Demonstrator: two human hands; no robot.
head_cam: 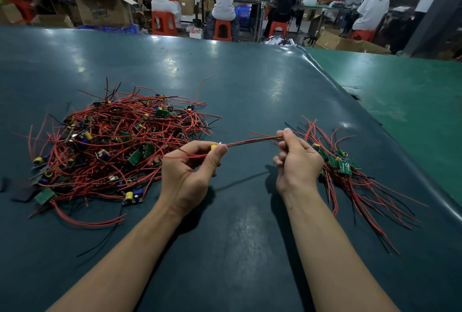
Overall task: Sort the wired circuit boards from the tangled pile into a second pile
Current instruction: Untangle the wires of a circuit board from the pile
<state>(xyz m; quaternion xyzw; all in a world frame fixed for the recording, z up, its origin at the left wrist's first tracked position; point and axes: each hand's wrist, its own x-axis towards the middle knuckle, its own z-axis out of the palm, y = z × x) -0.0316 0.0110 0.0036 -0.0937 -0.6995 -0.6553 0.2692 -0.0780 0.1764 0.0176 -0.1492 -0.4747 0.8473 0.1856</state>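
A wide dark-green table is seen, its far edge running well beyond the work and its right edge falling away past the sorted heap. On the left, the tangled pile of red-wired boards is spread broadly. On the right, the smaller second pile is laid with its wires fanned toward the near right.

Between the two piles, one wired circuit board is held above the table. Its board end is pinched between thumb and curled fingers of the left hand; its wires are stretched rightward and slightly far, their ends gripped in the closed fingers of the right hand. The long axis thus runs left to right.

The right hand is judged nearer the second pile, just beside its left edge, so a short rightward carry is called for. Open table is left between and in front of the hands.
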